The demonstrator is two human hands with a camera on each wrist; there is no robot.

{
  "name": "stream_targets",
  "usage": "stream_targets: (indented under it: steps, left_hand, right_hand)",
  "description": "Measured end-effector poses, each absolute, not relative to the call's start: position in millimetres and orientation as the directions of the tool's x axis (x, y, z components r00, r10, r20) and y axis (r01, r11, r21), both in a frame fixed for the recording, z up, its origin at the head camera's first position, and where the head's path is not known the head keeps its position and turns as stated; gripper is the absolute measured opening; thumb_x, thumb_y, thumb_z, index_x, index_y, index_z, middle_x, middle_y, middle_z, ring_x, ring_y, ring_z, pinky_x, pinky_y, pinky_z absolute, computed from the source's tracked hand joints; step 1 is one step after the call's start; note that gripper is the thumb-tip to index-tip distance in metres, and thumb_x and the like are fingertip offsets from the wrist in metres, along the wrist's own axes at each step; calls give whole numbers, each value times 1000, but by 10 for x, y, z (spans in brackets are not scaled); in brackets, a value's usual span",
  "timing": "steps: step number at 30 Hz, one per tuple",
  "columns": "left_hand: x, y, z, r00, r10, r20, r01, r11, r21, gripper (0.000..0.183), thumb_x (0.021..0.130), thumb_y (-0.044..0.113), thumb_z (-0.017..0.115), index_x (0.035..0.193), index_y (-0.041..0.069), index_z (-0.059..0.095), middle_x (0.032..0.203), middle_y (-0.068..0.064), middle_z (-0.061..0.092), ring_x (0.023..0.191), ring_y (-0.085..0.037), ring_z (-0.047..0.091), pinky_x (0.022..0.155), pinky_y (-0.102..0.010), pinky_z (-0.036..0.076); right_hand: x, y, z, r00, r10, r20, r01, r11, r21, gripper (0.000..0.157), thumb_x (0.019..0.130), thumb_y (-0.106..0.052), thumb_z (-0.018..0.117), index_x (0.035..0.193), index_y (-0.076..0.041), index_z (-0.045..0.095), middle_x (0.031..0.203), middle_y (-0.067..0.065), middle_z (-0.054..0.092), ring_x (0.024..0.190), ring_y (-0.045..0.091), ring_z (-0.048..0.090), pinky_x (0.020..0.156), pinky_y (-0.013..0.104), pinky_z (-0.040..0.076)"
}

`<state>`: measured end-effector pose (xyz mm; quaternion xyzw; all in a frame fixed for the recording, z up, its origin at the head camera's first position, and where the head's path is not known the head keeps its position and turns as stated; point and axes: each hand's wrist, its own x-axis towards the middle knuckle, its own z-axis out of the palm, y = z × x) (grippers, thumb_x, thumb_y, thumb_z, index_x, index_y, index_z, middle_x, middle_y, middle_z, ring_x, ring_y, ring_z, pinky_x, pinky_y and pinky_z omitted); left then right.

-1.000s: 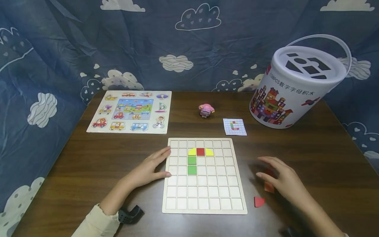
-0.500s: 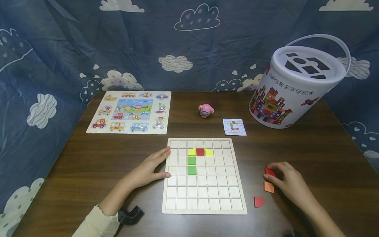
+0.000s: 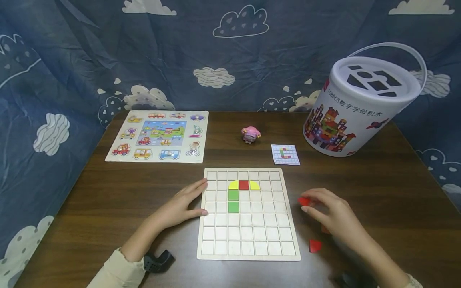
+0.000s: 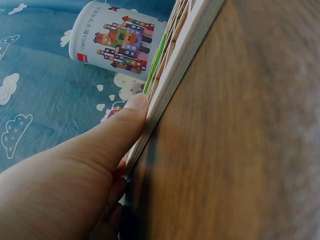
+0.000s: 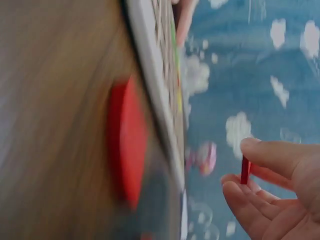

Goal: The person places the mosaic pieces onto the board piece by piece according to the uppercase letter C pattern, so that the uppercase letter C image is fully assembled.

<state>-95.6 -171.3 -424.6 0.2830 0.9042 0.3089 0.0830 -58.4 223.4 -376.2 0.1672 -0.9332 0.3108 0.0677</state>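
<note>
My left hand [image 3: 180, 204] rests at the left edge of a wooden grid board [image 3: 216, 256], fingertips on the rim and thumb lower along the same side. In the left wrist view the thumb [image 4: 117, 122] lies against the board's edge. Right of the board, my right hand [image 3: 336, 214] pinches a thin red tile [image 3: 304, 201] between thumb and fingers; the right wrist view shows this red tile [image 5: 245, 170] edge-on. Set in the grid are two yellow quarter-round tiles [image 3: 254, 185], a red square tile [image 3: 243, 185] between them, and two green square tiles [image 3: 233, 207] below the left one.
On the table by the right hand lie a red rounded tile [image 3: 315, 246] and a mostly hidden orange tile [image 3: 325, 229]. Behind the board are a pattern card [image 3: 285, 155], a pink figurine [image 3: 250, 135], a picture puzzle [image 3: 162, 156] and a white bucket [image 3: 360, 116].
My right hand has come down to the loose tiles, picked up a red one and brought it left towards the board. My left hand has stayed at the board's edge.
</note>
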Motion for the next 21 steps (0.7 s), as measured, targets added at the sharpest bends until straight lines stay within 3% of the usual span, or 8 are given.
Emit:
stream_targets:
  steps: [6,14,21]
  left_hand:
    - [-951,-1713,-4236,-827,561,20,455,648,611,82,80,50,60,142,8,27,147,-2,20,131,-23,21,101,-45,24]
    - [-956,-1709,-4232,-826,564,20,458,649,608,81,80,49,60,142,8,27,147,-2,20,132,-23,20,101,-45,24]
    - [-957,-1715,-4243,-824,566,33,468,646,603,80,80,48,61,141,8,28,147,-3,21,131,-24,21,101,-45,24]
  right_hand:
    - [-605,1834,-3735,-864,-439,247,-480,566,-671,32,71,0,74,101,-9,66,98,-5,61,79,6,59,71,26,50]
    - [-655,1451,-3867,-816,-575,55,-285,318,-904,25,79,-4,68,104,-4,64,101,3,60,84,15,60,74,26,49]
    - [-709,1166,-3936,-791,-607,-76,-190,361,-913,29,78,3,66,105,-5,58,93,2,61,80,13,59,70,24,50]
